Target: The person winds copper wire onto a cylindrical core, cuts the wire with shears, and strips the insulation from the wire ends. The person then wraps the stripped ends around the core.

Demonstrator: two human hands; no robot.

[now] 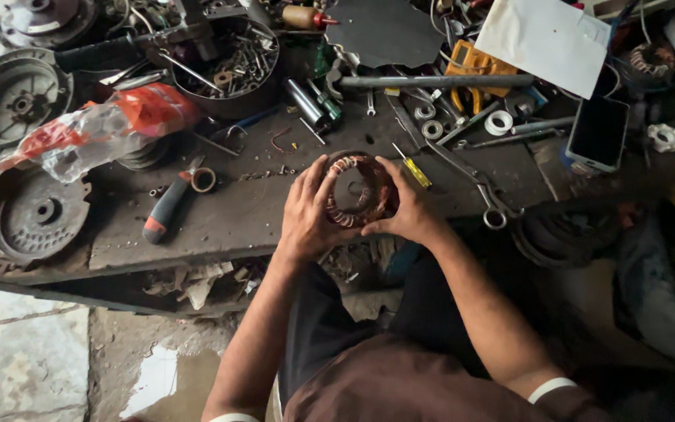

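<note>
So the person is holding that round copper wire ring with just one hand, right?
Not quite. The head view shows both hands on the copper wire ring: the left hand grips one side and the right hand grips the other.

The scene is lit dimly and evenly from above. Deep shadow is seen under the workbench (220, 234). Beside it, pale floor is washed out by glare, and wide-angle bending is noticed toward the edges.
</note>
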